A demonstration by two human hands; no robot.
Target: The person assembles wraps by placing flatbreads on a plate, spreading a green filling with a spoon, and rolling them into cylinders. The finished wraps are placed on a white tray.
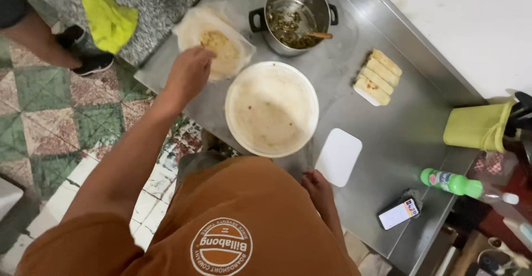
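Wrapper in plastic under left hand — pot holds dark filling.

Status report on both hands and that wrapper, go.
Left hand reaching onto the filled wrapper, fingers bent on its edge. Right hand empty, resting at the counter edge beside the white tray. Big white bowl sits between; nothing blocking.

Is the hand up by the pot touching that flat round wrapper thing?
Touching. The head view shows the left hand with its fingertips resting on the round wrapper, with no gap visible between them.
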